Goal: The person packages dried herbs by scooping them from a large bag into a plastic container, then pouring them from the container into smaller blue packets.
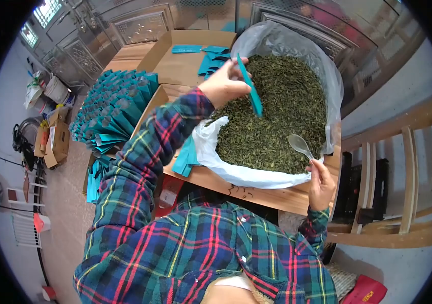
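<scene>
My left hand [225,84] pinches a narrow teal packet [251,91] between thumb and fingers, above a heap of dried green leaves [282,116] that look like loose tea. The packet is seen nearly edge-on. At the lower right of the heap, my right hand [321,186] grips a clear plastic spoon [299,144] by its handle. The spoon's bowl overlaps the leaves in this view. A whitish plastic bag [333,83] lines the container around the heap, its edge folded outward at the front.
Many upright teal packets [114,109] stand crowded on the left. Behind my left arm, a cardboard box [180,58] holds flat packets [213,58]. More packets [186,154] lie by the bag on the wooden table [256,195]. A wooden rack [408,177] stands at right.
</scene>
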A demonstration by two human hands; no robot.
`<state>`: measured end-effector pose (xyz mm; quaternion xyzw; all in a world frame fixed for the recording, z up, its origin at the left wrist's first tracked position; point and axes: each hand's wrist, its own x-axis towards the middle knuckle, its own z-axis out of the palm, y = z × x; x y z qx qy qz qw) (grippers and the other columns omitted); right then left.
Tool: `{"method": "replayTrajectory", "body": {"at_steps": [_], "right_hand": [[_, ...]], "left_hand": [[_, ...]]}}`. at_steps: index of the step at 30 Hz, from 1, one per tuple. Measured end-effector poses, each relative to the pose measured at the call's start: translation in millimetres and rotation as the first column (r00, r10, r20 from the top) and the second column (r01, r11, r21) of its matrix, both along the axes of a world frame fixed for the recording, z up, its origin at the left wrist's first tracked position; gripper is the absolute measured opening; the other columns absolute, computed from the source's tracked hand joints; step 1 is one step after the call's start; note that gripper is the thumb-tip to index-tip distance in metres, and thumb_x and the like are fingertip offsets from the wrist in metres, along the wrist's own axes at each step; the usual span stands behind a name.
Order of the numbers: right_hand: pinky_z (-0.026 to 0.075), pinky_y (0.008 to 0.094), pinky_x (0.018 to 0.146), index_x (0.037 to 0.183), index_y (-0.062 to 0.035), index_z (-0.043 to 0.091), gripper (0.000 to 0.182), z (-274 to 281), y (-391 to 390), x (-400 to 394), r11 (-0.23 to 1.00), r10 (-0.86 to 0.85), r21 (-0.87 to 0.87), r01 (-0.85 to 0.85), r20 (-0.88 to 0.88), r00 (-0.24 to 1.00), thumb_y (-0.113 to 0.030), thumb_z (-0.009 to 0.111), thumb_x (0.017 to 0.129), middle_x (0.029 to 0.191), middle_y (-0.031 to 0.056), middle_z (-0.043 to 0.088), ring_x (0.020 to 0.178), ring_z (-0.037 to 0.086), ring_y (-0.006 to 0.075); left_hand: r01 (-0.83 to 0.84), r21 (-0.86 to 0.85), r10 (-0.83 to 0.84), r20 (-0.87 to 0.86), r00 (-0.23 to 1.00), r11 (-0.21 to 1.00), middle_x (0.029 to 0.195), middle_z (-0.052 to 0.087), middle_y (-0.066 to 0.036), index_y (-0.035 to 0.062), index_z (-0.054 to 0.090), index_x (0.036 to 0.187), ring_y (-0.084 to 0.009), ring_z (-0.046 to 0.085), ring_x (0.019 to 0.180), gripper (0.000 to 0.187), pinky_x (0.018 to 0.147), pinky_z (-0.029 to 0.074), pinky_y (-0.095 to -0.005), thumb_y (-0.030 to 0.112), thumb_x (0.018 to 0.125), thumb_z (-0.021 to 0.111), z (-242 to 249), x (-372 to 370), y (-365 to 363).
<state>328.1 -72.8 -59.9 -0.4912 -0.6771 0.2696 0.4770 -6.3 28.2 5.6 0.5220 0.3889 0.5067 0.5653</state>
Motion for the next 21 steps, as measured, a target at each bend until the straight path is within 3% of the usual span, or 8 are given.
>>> {"method": "replayTrajectory", "body": {"at_steps": [4, 8, 9, 11, 15, 16, 19, 21], "right_hand": [[0.046, 0.0229, 0.073, 0.106, 0.0019, 0.06, 0.019, -7, -2, 6, 0.999, -0.007, -0.032, 0.007, -0.012, 1.0, -0.003, 0.052, 0.089, 0.091, 0.0078, 0.064, 0.081, 0.061, 0.0112], [0.047, 0.0227, 0.072, 0.106, 0.0018, 0.06, 0.019, -14, -3, 16, 0.999, -0.018, -0.042, 0.017, -0.043, 0.999, -0.003, 0.052, 0.089, 0.089, 0.0076, 0.065, 0.082, 0.06, 0.0111], [0.047, 0.0227, 0.072, 0.105, 0.0018, 0.06, 0.019, -16, -2, 19, 0.998, -0.028, -0.057, 0.025, -0.067, 0.997, -0.003, 0.052, 0.089, 0.089, 0.0075, 0.065, 0.082, 0.06, 0.0111], [0.047, 0.0228, 0.072, 0.105, 0.0018, 0.061, 0.019, -18, -1, 19, 0.995, -0.046, -0.088, 0.038, -0.092, 0.995, -0.003, 0.053, 0.089, 0.088, 0.0073, 0.065, 0.081, 0.06, 0.0111], [0.047, 0.0233, 0.072, 0.104, 0.0014, 0.061, 0.018, -9, 7, 10, 0.998, -0.01, -0.062, 0.009, -0.016, 1.0, -0.003, 0.054, 0.088, 0.088, 0.0081, 0.065, 0.081, 0.061, 0.0117], [0.047, 0.0234, 0.072, 0.103, 0.0013, 0.061, 0.018, -8, 9, 7, 1.0, -0.012, -0.023, 0.013, 0.03, 0.999, -0.003, 0.054, 0.087, 0.088, 0.0085, 0.065, 0.081, 0.061, 0.0119], [0.047, 0.0237, 0.072, 0.103, 0.0011, 0.061, 0.018, -5, 7, 4, 0.998, -0.028, 0.053, 0.022, 0.12, 0.992, -0.002, 0.055, 0.087, 0.088, 0.0092, 0.065, 0.081, 0.061, 0.0123], [0.048, 0.0273, 0.07, 0.101, -0.0002, 0.062, 0.017, -4, 5, 4, 0.997, -0.026, 0.071, 0.019, 0.1, 0.995, -0.003, 0.057, 0.085, 0.087, 0.0127, 0.065, 0.08, 0.063, 0.0197]], "left_hand": [[0.06, -0.193, 0.012, 0.349, 0.937, 0.979, 0.115, 0.048, -0.014, 0.0063, 0.025, 0.134, -0.0232, 0.05, 0.103, 0.079, 0.089, 0.042, -0.0367, 0.003, 0.069, 0.069, -35, 38, -30], [-0.191, -0.297, 0.267, 0.24, 0.934, 0.935, 0.118, 0.046, -0.013, 0.0045, 0.035, 0.129, -0.0223, 0.048, 0.107, 0.068, 0.091, 0.04, -0.0368, 0.006, 0.07, 0.068, -41, 20, -63], [-0.321, -0.001, 0.32, -0.086, 0.944, 0.947, 0.117, 0.048, -0.013, 0.0042, 0.038, 0.126, -0.0232, 0.05, 0.105, 0.064, 0.09, 0.041, -0.0373, 0.01, 0.07, 0.069, -45, 10, -65], [-0.187, 0.595, 0.569, -0.556, 0.606, 0.782, 0.115, 0.05, -0.014, 0.0035, 0.046, 0.12, -0.025, 0.052, 0.103, 0.057, 0.087, 0.043, -0.0385, 0.016, 0.07, 0.069, -48, 4, -71], [0.27, 0.417, 0.35, -0.899, 0.264, 0.868, 0.106, 0.055, -0.016, 0.0028, 0.053, 0.11, -0.0285, 0.056, 0.096, 0.053, 0.083, 0.045, -0.0403, 0.028, 0.068, 0.071, -32, 58, -78], [0.276, 0.414, 0.346, -0.9, 0.265, 0.867, 0.106, 0.055, -0.016, 0.0028, 0.053, 0.11, -0.0285, 0.056, 0.096, 0.053, 0.083, 0.045, -0.0403, 0.028, 0.068, 0.071, -30, 71, -74], [0.312, 0.153, 0.19, -0.978, -0.089, 0.938, 0.1, 0.055, -0.015, 0.0021, 0.047, 0.117, -0.0331, 0.056, 0.094, 0.059, 0.08, 0.047, -0.0411, 0.034, 0.072, 0.068, -30, 100, -63], [0.309, 0.131, 0.167, -0.982, -0.091, 0.942, 0.1, 0.055, -0.015, 0.0025, 0.047, 0.117, -0.0326, 0.056, 0.094, 0.059, 0.08, 0.047, -0.0405, 0.032, 0.071, 0.069, -33, 101, -56]]}}
